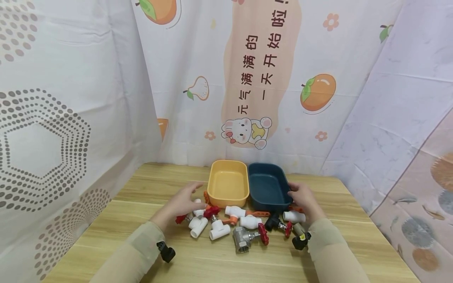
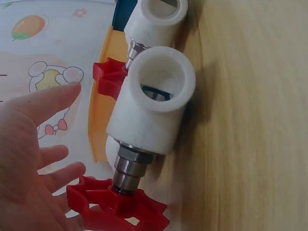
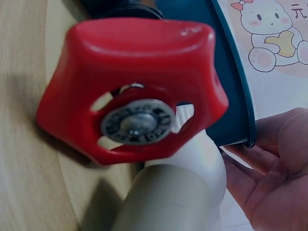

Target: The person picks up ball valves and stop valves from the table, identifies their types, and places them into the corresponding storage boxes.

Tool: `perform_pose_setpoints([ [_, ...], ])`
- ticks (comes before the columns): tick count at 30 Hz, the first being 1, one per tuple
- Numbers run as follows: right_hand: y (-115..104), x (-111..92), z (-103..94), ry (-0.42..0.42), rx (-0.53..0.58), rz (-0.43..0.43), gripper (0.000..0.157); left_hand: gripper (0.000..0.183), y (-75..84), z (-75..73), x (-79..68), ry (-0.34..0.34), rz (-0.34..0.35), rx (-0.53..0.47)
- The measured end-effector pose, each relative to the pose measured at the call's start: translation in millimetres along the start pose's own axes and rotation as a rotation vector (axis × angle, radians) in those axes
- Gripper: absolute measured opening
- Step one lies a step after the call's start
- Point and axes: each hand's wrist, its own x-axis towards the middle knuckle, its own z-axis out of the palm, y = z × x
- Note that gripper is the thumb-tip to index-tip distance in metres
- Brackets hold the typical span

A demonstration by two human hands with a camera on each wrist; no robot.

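Note:
My left hand [image 1: 184, 200] is at the left of the yellow bin [image 1: 211, 184], fingers spread and holding nothing. In the left wrist view its fingers are beside a white tee-shaped valve [image 2: 149, 110] with a red handwheel [image 2: 118, 204]. My right hand [image 1: 303, 196] touches the right side of the dark blue bin [image 1: 287, 188], fingertips right at the rim. The right wrist view has those fingers [image 3: 255, 159] by the bin's corner, partly hidden behind it. A large red handwheel [image 3: 139, 91] fills the front there. The two bins stand side by side.
In front of the bins lie several valves: a metal valve [image 1: 242, 239] with a red handwheel, a white valve [image 1: 250, 222], a black valve [image 1: 272, 221] and a white ball valve [image 1: 235, 211] with an orange handle. A printed curtain [image 1: 198, 133] hangs behind the wooden table [image 1: 219, 267].

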Motion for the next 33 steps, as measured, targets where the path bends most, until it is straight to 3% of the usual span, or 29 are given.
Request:
perform_pose_setpoints([
  [23, 0, 1, -1.0, -0.001, -0.006, 0.026, 0.051, 0.092, -7.8, 2.5, -1.0, -0.138, -0.058, 0.02],
  [33, 0, -1, 0.3, 0.005, 0.016, 0.014, 0.05, 0.082, -13.7, 6.0, 1.4, -0.179, -0.078, 0.024],
])
